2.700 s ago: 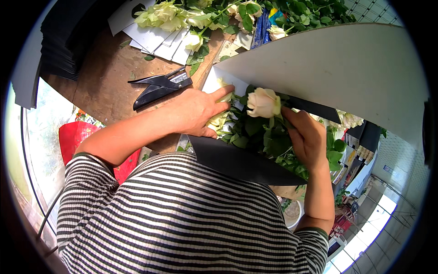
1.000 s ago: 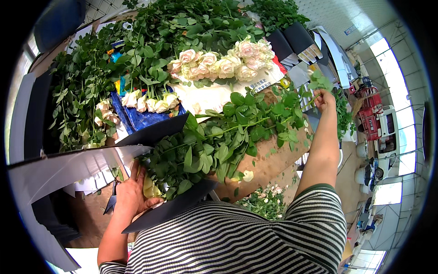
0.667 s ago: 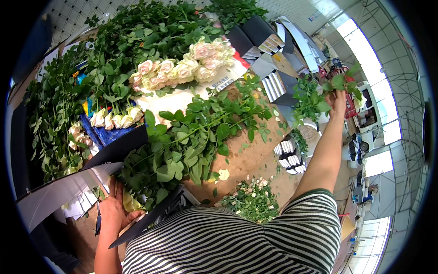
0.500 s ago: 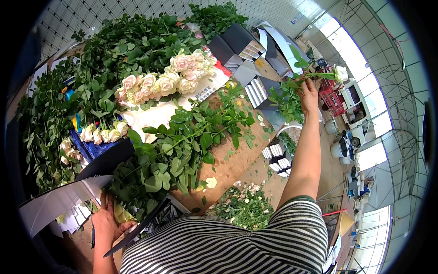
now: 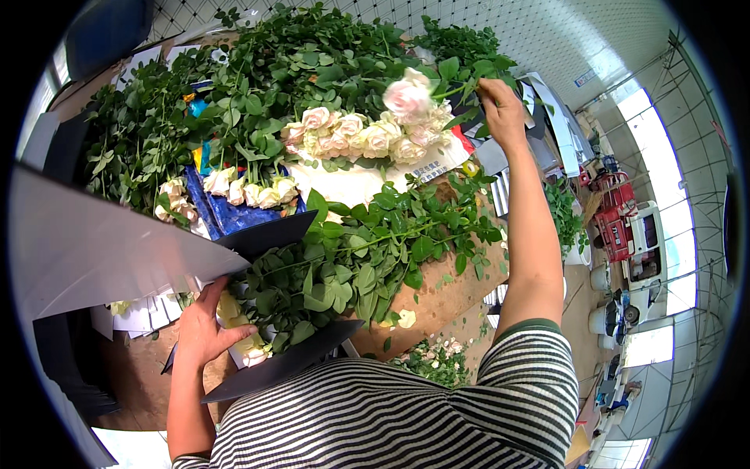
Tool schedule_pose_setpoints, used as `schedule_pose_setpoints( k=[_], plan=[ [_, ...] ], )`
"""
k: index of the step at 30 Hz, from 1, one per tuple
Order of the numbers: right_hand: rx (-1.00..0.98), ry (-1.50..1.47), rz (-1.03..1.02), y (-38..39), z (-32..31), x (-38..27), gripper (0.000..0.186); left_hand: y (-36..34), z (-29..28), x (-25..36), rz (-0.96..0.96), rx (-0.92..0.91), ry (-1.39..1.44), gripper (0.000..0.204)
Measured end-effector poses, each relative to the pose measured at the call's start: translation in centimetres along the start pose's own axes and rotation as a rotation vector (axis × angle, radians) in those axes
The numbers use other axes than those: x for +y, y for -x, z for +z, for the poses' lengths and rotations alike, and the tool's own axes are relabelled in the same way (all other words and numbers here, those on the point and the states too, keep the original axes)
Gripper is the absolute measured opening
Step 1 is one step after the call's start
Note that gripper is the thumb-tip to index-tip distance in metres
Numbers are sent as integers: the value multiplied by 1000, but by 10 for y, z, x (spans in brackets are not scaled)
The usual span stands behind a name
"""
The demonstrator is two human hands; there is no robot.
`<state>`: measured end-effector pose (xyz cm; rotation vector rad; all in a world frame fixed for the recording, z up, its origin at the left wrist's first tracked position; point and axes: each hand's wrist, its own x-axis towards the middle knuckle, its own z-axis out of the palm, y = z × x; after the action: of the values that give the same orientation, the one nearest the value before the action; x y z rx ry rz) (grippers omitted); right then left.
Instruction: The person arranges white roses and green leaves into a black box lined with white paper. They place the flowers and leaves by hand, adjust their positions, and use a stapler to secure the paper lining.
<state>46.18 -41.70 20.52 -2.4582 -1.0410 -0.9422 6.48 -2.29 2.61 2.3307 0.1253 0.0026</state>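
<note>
At the far side of the table my right hand point(image 5: 501, 113) pinches the stem of a single pale pink rose point(image 5: 408, 98). Its bloom points left and hangs above a row of cream and pink roses point(image 5: 379, 137) on whitish paper. Down at the near left, my left hand point(image 5: 215, 328) has its thumb spread from the fingers. It rests against the rose heads point(image 5: 254, 350) at the end of a leafy bunch point(image 5: 351, 266). A dark board point(image 5: 285, 363) lies along that bunch's near side, and a large pale sheet point(image 5: 117, 250) covers some fingertips.
A heap of leafy rose stems point(image 5: 266, 70) fills the back of the table. Smaller roses lie on blue plastic point(image 5: 250, 217). Loose leaves and petals litter the brown tabletop point(image 5: 445, 301). Beyond, at the right, are a red and white vehicle point(image 5: 637, 234) and buckets point(image 5: 605, 320).
My right hand has swung from the far right in over the table with the rose, whose bloom now points left. My left hand stays by the bunch's rose heads. The whole view has shifted.
</note>
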Motion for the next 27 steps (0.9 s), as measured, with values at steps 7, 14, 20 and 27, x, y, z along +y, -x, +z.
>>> schedule_pose_setpoints(
  k=[7, 14, 20, 27],
  plan=[
    [-163, -68, 19, -87, 84, -47, 66, -13, 2, 5, -54, 51, 54, 78],
    [-869, -1350, -262, -44, 8, -297, 79, -6, -3, 0, -78, 53, -18, 78],
    [-873, -898, -376, -2, 9, -329, 19, 17, 18, -19, -70, 113, -46, 76],
    [-1353, -885, -442, 85, 25, -320, 32, 43, 50, -32, -64, 248, 447, 55]
  ],
)
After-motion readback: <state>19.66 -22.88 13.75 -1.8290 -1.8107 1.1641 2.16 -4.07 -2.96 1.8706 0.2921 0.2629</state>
